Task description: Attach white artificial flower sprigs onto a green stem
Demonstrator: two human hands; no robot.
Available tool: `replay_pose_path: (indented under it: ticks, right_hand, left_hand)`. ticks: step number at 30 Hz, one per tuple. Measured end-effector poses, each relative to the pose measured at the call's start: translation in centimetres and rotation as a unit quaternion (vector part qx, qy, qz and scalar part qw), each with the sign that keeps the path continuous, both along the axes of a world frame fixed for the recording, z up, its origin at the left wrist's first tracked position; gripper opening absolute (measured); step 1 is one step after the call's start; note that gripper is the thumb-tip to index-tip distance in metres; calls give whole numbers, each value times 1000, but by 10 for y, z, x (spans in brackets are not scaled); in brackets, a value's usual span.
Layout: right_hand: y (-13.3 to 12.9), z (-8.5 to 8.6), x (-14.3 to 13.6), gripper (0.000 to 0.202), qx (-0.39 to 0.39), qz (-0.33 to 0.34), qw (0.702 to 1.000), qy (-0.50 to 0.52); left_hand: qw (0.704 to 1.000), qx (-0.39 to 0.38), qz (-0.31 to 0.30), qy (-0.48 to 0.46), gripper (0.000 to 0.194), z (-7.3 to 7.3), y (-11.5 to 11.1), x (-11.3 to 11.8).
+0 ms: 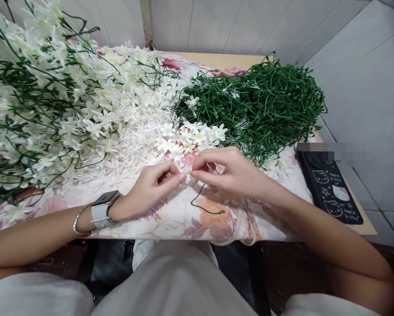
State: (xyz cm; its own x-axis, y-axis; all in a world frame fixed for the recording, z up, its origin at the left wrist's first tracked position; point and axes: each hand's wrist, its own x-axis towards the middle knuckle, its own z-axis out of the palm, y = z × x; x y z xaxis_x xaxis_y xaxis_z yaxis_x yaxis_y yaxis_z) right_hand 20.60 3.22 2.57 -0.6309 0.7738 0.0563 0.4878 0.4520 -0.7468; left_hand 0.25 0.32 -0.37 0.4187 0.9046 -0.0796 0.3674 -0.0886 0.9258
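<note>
My left hand (155, 184), with a watch and bracelet at the wrist, pinches a small white artificial flower (188, 171) between thumb and forefinger. From the other side, the closed fingertips of my right hand (228, 170) meet the same flower. A thin green plastic stem (200, 207) trails below my right fingers onto the cloth; where it joins the flower is hidden. Just beyond my fingertips lies a small group of loose white blossoms (198, 137).
A floral cloth (127, 228) covers the table. Finished-looking white flowers on stems (52, 96) are heaped at left, beside thin white stamens (131, 145). A large pile of bare green stems (265, 105) lies back right. A black phone-like case (330, 188) rests at the right edge, near a tiled wall.
</note>
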Motion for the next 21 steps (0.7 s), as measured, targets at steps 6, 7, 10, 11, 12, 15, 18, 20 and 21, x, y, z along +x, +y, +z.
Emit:
replay_pose_path:
  ticks: [6,7,10,11,12,15,18,20,21]
  right_hand:
    - [2,-1,1,14,-153,10,986,68]
    - [4,-4,0,15,-131,-6,989,64]
    - [13,-11,-9,15,55,-47,997,36]
    - [16,-13,-14,16,123,-35,992,24]
    - [20,-16,-20,17,173,-4,985,15]
    - [31,-23,-43,21,259,92,961,-44]
    - [37,-28,-61,22,295,118,939,-135]
    - [38,-28,-63,21,303,98,935,-156]
    - [39,-28,-61,20,303,80,938,-147]
  left_hand:
    - [998,42,-36,28,24,1,0,0]
    - [996,59,-46,40,25,2,-1,-1]
    - [978,153,-126,67,21,3,-6,-1]
    - [966,189,-160,69,21,3,-8,-1]
    - [956,217,-186,70,20,4,-9,-1]
    - [948,243,-193,70,23,5,-11,0]
    - [961,222,-155,57,27,6,-10,1]
    - [966,205,-148,49,28,6,-10,0]
    - [968,196,-148,49,28,6,-10,0]
